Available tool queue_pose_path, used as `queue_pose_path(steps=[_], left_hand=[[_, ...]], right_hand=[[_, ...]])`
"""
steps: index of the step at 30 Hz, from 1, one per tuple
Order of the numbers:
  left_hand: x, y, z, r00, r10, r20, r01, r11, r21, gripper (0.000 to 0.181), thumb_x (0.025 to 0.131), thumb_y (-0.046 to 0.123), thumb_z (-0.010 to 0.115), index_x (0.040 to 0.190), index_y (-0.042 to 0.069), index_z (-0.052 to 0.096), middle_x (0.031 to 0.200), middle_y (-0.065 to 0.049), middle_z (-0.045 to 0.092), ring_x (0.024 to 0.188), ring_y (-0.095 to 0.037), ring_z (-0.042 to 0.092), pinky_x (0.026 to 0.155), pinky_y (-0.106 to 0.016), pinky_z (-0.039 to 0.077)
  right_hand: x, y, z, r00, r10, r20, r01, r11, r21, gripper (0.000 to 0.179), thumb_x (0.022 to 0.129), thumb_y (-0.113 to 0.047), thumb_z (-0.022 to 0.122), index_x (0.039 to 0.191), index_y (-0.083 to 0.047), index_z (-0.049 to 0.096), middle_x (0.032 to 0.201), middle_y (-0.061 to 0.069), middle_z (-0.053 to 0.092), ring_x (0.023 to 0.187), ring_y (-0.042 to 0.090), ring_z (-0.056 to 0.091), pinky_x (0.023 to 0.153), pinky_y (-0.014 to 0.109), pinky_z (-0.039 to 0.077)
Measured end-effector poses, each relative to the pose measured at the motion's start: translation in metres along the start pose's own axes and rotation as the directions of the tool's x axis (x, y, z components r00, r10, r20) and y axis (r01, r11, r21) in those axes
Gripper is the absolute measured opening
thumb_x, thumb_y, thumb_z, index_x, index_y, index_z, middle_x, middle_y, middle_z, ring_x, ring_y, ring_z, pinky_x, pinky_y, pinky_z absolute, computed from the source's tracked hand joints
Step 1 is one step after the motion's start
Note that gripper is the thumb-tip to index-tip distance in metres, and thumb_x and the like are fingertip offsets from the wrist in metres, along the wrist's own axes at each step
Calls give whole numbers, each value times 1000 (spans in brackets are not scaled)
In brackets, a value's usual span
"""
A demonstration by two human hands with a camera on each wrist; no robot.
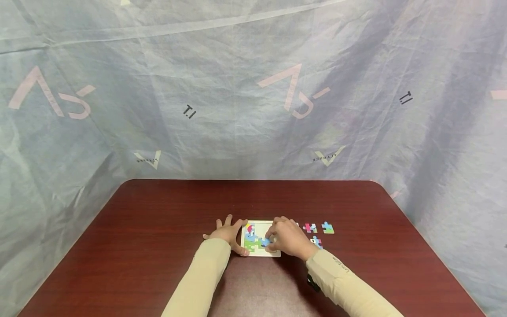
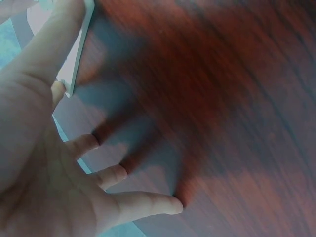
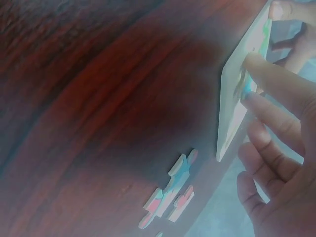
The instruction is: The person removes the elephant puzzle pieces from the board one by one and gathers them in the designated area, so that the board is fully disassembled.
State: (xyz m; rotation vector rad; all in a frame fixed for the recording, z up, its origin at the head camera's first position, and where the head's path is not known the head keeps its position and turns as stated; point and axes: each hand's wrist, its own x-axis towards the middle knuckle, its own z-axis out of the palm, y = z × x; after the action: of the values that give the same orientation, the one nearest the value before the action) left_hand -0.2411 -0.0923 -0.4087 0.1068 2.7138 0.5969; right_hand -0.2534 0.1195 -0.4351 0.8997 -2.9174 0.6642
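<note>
A white-rimmed jigsaw tray (image 1: 261, 254) lies flat on the table, with colourful pieces (image 1: 249, 237) set along its left side. My left hand (image 1: 226, 233) is spread beside it, thumb and forefinger touching its left edge, the other fingertips resting on the wood. Over the tray's right half, my right hand (image 1: 292, 237) pinches a blue puzzle piece (image 1: 264, 242) between thumb and forefinger, low in the tray beside the set pieces. In the right wrist view, the fingers partly cover that piece (image 3: 246, 88), and the other fingers are loosely curled.
Right of the tray lie a pink-and-blue puzzle piece (image 1: 310, 228), a blue-and-green piece (image 1: 327, 228) and another piece (image 1: 317, 241), partly hidden by the right wrist. The dark red table (image 1: 166, 207) has a printed grey cloth (image 1: 233, 136) hanging behind it.
</note>
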Motion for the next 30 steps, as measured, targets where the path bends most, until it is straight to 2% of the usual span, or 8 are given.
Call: queue_pose_path(steps=[2,7,14,22,30], left_hand=[[-6,3,-4,1000,3,1,-3,1000,-2,93,76,30,93,154,24,43,164,-21,22,150,-51,14,99,-86,21],[-9,4,-5,1000,6,3,-6,1000,0,92,77,30,91,155,24,42,165,-20,21,150,-51,13,100,-86,21],[-7,4,-4,1000,8,5,-8,1000,4,93,77,30,92,155,23,42,164,-21,21,150,-51,13,99,-85,22],[-7,3,-4,1000,19,6,-19,1000,-9,95,77,29,92,156,23,40,165,-21,18,151,-50,11,99,-86,21],[-7,2,-4,1000,14,5,-14,1000,-12,94,77,29,92,156,23,40,165,-20,19,151,-51,11,100,-86,21]], right_hand=[[-1,0,-1,1000,1,-4,-1,1000,3,20,73,-18,93,88,-10,82,89,0,65,87,21,57,81,45,46],[-3,0,-7,1000,4,-14,-4,1000,7,21,76,-17,91,94,-10,82,92,1,65,89,21,58,85,45,45],[-8,9,-13,1000,8,-19,-8,1000,-5,24,78,-19,90,98,-11,81,93,0,64,90,20,57,84,44,45],[-19,22,-24,999,40,-16,-40,999,26,23,81,-20,88,102,-13,80,92,-5,60,88,17,55,81,40,44],[-29,32,-35,996,90,-11,-90,994,56,26,83,-19,86,107,-12,80,94,0,60,88,22,55,78,39,45]])
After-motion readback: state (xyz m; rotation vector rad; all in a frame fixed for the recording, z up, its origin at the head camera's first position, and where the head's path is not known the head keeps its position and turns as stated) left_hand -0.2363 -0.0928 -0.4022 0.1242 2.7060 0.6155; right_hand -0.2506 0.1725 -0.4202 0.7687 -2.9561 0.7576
